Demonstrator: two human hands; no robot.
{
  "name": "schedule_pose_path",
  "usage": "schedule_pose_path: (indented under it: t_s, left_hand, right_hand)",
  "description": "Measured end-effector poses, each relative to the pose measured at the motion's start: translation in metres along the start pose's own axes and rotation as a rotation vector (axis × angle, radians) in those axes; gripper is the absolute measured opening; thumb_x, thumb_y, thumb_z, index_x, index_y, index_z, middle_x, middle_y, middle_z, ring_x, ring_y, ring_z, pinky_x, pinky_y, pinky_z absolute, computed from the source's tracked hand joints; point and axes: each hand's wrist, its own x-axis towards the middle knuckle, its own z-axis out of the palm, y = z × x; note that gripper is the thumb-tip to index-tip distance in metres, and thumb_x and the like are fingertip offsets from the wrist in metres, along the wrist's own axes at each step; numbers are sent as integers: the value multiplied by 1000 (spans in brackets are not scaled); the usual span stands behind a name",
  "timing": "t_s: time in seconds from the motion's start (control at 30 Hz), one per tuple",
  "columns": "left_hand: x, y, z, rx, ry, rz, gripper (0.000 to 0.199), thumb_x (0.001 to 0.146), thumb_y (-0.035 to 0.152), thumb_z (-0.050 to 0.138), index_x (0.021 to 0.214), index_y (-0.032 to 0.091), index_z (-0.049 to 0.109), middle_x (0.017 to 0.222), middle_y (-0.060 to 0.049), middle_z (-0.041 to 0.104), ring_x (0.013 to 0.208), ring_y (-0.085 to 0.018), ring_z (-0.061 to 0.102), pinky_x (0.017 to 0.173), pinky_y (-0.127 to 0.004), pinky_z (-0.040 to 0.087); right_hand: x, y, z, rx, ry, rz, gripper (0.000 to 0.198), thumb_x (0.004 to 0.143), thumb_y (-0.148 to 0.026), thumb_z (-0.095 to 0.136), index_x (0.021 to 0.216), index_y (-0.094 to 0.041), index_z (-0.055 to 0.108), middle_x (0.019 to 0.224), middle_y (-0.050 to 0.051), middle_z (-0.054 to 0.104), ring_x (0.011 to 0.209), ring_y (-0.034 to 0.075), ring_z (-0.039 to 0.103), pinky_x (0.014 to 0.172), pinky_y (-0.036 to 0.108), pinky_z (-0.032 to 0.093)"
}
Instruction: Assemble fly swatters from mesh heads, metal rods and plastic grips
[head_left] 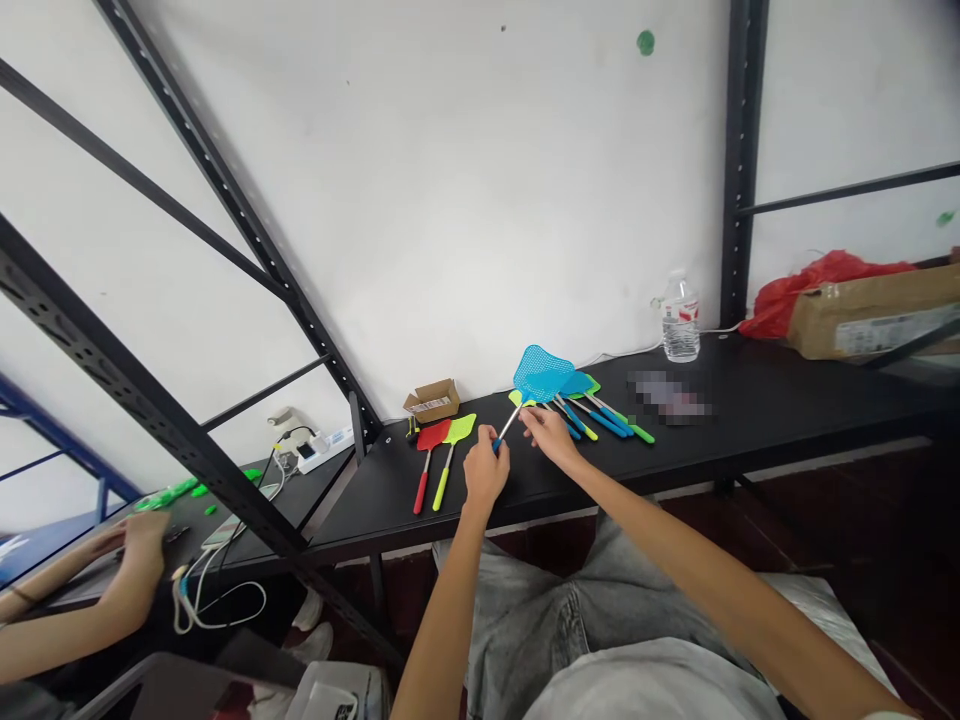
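My left hand is closed around the blue handle of a fly swatter, whose blue mesh head tilts up over the table. Close to that head, the fingers of my right hand are pinched at the metal shaft. Behind and right of my right hand lie several more swatters, with blue handles and a green one, their heads partly overlapped. To the left, a red swatter and a yellow-green swatter rest side by side, handles toward me.
A small open cardboard box stands by the wall. A water bottle and a large carton with red plastic are at right. Black rack posts frame the table. Another person's hands are at far left, near green pieces.
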Motion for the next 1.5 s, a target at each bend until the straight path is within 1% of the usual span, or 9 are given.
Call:
schedule_pose_path:
  t_s: [0.17,0.33,0.63,0.73,0.87,1.0,1.1,1.27,1.5]
  left_hand:
    - [-5,1,-4,31,-82,29,22,94,30,44,114,24,49,90,-4,68,87,-22,66,75,-27,41]
    - [-8,3,-4,32,-75,76,29,98,42,38,114,26,55,96,-6,70,89,-22,66,72,-26,39]
    - [-7,1,1,64,-54,56,36,100,41,28,105,27,61,94,-7,69,87,-21,64,69,-25,36]
    - [-7,-2,3,79,-42,64,37,100,41,27,101,27,61,93,-6,68,87,-21,63,68,-25,36]
    - [-7,-3,4,71,-38,89,35,100,40,29,99,27,61,93,-5,68,87,-21,63,68,-26,35]
    - [-6,1,4,55,-45,105,35,100,40,28,101,28,62,92,-5,67,88,-20,62,69,-26,35]
    - [-7,1,3,50,-38,81,35,100,39,29,100,27,61,93,-6,66,90,-21,61,71,-26,36]
    - [-7,-3,1,26,23,44,24,98,35,38,105,25,58,99,-7,67,89,-21,62,72,-27,37]
    - [-8,-4,3,16,127,89,25,98,39,39,109,27,58,98,-3,70,87,-19,64,70,-26,37]
  right_hand:
    - [0,0,24,411,-30,143,39,79,-52,61,98,-19,69,96,7,70,58,10,58,40,18,38]
    - [2,8,16,409,-20,159,40,75,-54,64,88,-17,71,95,8,70,59,9,56,41,17,36]
    - [23,5,13,400,74,187,42,67,-58,69,77,-17,67,90,7,70,63,12,59,42,19,38]
    - [34,0,0,447,126,176,42,66,-59,71,74,-18,64,84,5,68,59,11,57,41,20,38]
    - [56,-13,-39,518,291,202,33,74,-50,69,74,-18,61,80,5,67,54,9,54,42,20,36]
    - [74,-23,-72,495,295,154,29,74,-45,73,77,-18,65,86,7,68,59,9,53,42,20,35]
    - [74,-23,-74,493,296,145,33,70,-50,74,78,-19,65,85,4,67,57,8,53,40,19,36]
    - [57,-12,-52,463,150,146,38,75,-56,69,88,-20,68,91,4,68,58,8,55,41,17,40]
    - [15,5,-1,185,-253,188,34,83,-50,63,90,-18,71,95,8,71,62,9,60,42,15,40]
